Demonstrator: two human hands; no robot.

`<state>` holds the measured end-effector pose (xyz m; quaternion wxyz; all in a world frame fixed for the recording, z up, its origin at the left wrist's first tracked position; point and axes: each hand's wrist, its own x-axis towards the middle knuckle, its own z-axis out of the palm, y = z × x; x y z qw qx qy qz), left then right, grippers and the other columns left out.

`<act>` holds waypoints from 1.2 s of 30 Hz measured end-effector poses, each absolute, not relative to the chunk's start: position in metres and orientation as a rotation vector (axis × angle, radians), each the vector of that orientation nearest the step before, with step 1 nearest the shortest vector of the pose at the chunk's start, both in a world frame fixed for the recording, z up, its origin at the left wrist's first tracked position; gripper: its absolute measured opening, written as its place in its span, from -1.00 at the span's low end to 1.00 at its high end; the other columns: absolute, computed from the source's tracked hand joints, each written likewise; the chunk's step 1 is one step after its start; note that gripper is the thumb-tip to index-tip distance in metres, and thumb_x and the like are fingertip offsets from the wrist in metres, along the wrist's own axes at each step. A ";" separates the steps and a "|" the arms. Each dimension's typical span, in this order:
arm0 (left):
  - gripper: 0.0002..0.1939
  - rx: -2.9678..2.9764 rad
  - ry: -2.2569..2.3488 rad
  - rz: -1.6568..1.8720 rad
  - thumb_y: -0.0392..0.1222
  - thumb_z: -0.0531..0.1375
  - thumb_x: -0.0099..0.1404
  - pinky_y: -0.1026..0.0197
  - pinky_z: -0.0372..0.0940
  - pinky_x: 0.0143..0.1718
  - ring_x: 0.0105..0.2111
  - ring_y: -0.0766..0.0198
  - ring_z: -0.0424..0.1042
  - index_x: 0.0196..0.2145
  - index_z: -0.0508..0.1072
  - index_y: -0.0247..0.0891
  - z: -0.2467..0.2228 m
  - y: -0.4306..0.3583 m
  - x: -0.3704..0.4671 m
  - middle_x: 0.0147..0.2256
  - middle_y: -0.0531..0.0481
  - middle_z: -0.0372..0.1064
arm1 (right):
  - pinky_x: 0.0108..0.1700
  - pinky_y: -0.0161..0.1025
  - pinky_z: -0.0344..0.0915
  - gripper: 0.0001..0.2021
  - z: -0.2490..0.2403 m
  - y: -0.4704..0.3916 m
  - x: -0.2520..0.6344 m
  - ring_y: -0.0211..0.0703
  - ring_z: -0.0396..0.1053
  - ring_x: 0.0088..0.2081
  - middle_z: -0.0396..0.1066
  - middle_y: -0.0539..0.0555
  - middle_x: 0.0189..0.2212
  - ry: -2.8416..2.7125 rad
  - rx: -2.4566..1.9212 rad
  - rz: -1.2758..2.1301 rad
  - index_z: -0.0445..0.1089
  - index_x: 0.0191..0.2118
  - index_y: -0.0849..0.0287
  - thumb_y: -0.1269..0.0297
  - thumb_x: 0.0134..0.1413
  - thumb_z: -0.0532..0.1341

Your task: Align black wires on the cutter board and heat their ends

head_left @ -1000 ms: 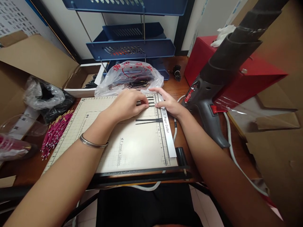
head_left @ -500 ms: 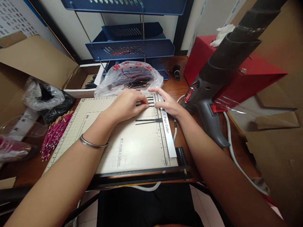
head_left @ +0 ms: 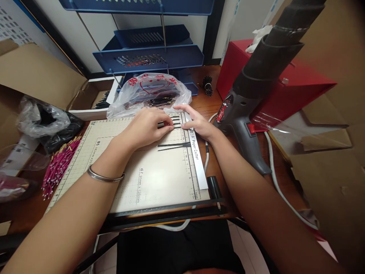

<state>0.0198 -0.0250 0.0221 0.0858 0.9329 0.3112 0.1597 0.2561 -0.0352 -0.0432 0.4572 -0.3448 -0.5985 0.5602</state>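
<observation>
My left hand (head_left: 151,125) rests over the upper part of a cream paper cutter board (head_left: 159,179). Its thumb and index finger are pinched on a thin black wire-like piece (head_left: 177,127). At that piece's right end is the thumb tip of my right hand (head_left: 198,123); the index finger is stretched out apart from it, across the top of the board's white edge strip (head_left: 199,163). Short dark pieces (head_left: 175,120) lie just above, partly hidden by my left fingers. Lower on the board lie several thin black strands (head_left: 172,145), their right ends by the strip.
Behind the board are a clear plastic bag (head_left: 159,85) of black strands and a blue rack (head_left: 148,59). Magenta strands with gold ends (head_left: 61,163) lie left. A grey heat gun (head_left: 248,125) and a red box (head_left: 299,83) stand right, near a white cable (head_left: 275,179).
The whole view has shifted slightly, so everything sits a little further left. Both hands keep nearly the same pose at the thin black piece.
</observation>
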 end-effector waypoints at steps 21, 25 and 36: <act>-0.77 2.768 0.919 0.493 -0.11 0.25 0.46 0.06 0.27 -0.16 -0.29 0.10 0.49 -0.22 0.71 -0.23 0.022 -0.026 0.021 -0.30 -0.11 0.62 | 0.62 0.29 0.03 -0.26 -0.037 -0.041 0.255 0.28 0.27 0.38 0.42 0.09 0.28 -1.436 -0.872 1.423 0.39 0.19 0.02 0.30 -0.26 0.38; -0.78 2.769 0.911 0.491 -0.12 0.25 0.46 0.08 0.28 -0.15 -0.29 0.12 0.49 -0.20 0.71 -0.21 0.021 -0.026 0.021 -0.30 -0.10 0.63 | 0.65 0.30 -0.04 -0.24 -0.036 -0.042 0.256 0.28 0.26 0.39 0.38 0.12 0.32 -1.468 -0.889 1.388 0.39 0.20 0.05 0.29 -0.27 0.39; -0.77 2.780 0.900 0.521 -0.11 0.24 0.47 0.06 0.35 -0.10 -0.26 0.11 0.52 -0.22 0.70 -0.21 0.020 -0.027 0.021 -0.29 -0.10 0.63 | 0.64 0.30 -0.01 -0.27 -0.038 -0.043 0.258 0.29 0.25 0.41 0.38 0.09 0.34 -1.518 -0.876 1.364 0.39 0.23 0.01 0.27 -0.20 0.39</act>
